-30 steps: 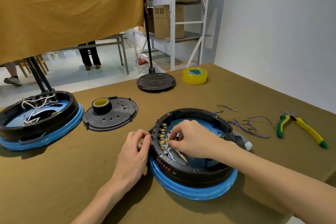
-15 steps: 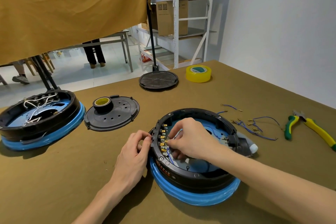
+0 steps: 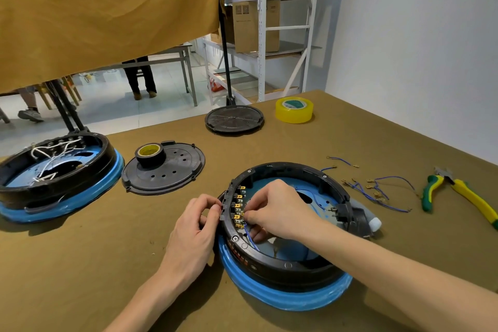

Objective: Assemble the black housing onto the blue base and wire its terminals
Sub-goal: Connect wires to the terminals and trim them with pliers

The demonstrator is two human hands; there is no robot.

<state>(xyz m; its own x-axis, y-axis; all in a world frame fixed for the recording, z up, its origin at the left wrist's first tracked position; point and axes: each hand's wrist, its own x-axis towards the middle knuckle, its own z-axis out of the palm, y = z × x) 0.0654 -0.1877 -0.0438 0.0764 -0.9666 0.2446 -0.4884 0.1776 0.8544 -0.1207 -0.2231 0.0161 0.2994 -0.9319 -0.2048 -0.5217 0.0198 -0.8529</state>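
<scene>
The black housing (image 3: 283,259) sits on the blue base (image 3: 283,296). The left hand (image 3: 194,224) pinches its rim at nine o'clock. The right hand (image 3: 275,210) reaches inside, seemingly pinching a blue wire (image 3: 252,237) by the terminals (image 3: 238,207). Pliers (image 3: 458,194) lie at three o'clock.
</scene>
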